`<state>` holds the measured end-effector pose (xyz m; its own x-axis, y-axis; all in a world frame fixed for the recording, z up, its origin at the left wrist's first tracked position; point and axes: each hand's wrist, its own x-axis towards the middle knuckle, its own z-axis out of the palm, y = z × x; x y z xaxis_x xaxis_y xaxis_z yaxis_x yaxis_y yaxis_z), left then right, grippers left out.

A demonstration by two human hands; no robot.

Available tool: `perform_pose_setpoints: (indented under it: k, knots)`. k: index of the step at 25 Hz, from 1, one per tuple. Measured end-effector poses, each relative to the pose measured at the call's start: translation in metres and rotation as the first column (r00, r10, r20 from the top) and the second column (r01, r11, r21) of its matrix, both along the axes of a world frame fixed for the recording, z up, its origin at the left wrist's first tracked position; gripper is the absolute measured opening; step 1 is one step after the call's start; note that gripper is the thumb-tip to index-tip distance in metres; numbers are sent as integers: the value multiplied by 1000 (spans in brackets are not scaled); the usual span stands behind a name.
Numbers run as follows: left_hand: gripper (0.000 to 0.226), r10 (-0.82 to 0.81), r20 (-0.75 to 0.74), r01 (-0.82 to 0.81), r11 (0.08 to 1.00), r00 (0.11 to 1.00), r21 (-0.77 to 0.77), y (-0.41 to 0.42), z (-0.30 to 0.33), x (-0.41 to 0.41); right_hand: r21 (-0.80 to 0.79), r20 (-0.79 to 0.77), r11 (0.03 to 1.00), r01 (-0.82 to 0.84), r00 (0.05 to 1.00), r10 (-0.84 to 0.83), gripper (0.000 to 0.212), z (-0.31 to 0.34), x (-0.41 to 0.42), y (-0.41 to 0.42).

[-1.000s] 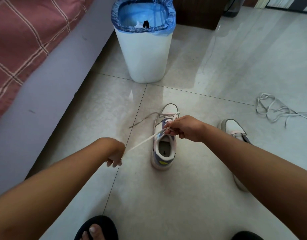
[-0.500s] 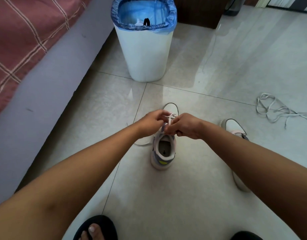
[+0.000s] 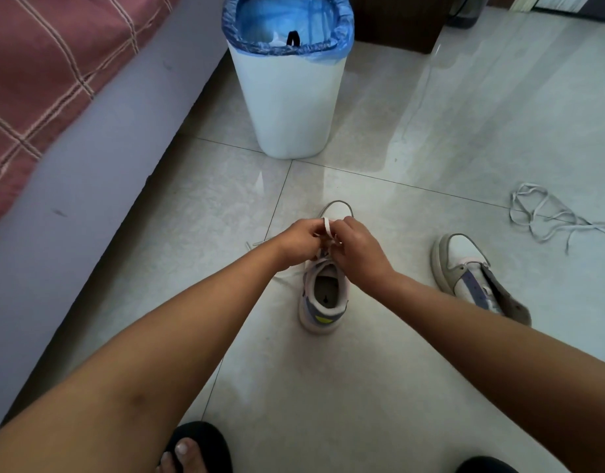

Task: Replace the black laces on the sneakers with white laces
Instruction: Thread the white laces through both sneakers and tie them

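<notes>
Sneaker (image 3: 323, 303), white with purple and yellow heel panels, upright on tiled floor (image 3: 430, 148), toe pointing away. White lace (image 3: 327, 227) threaded through it; a loop stands up between both hands above the tongue. Left hand (image 3: 299, 244): fingers curled, pinching the lace. Right hand (image 3: 357, 249): fingers curled, pinching the same lace. Second sneaker (image 3: 464, 268), unlaced, well apart to the right. Loose lace (image 3: 546, 216) tangled on floor, far right. White bin (image 3: 287, 97) with blue liner, beyond the sneaker.
</notes>
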<state>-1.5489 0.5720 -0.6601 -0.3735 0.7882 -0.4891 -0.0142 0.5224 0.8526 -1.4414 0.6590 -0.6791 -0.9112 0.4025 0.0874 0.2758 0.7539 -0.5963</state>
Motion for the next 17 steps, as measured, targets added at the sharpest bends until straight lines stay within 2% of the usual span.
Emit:
perform_pose_setpoints:
  k: [2,4,7,9,10,11,12,13,14,15,16,17]
  knots:
    - [21,1,24,0,998,1000,-55,-1,-3,-2,-183,-4,970,161,986,-164,9,-3,2,-4]
    - [20,-25,2,25,994,1000,-103,-4,-9,-8,-292,103,912,288,957,-270,10,-2,4,-1]
    - [16,-72,-33,67,989,997,-132,-10,-11,-12,-356,166,874,331,943,-289,11,2,8,4]
    - [13,-105,-163,84,988,981,-130,-11,-10,-12,-391,196,868,307,949,-247,13,2,11,5]
    - [13,-178,-314,133,978,933,-158,-12,-9,-12,-386,215,874,296,950,-227,15,2,12,6]
    - [14,-275,-489,189,957,828,-219,-12,-7,-13,-372,236,883,286,949,-208,18,2,13,9]
    - [15,-376,-631,226,924,678,-307,-12,-6,-15,-366,261,886,283,946,-194,22,3,16,11]
    - [17,-457,-719,232,888,523,-396,-13,-6,-17,-384,287,877,287,940,-182,24,4,21,13]
    - [19,-500,-761,207,866,414,-456,-14,-7,-19,-431,314,852,297,935,-167,24,5,27,15]
    - [20,-510,-773,162,858,376,-488,-13,-6,-19,-497,342,809,314,928,-150,23,7,33,15]
    - [18,-461,-766,120,880,448,-459,-9,-7,-16,-563,366,757,332,921,-132,21,9,39,13]
    - [14,-343,-726,52,919,596,-392,-5,-5,-12,-613,380,708,350,917,-123,20,10,42,11]
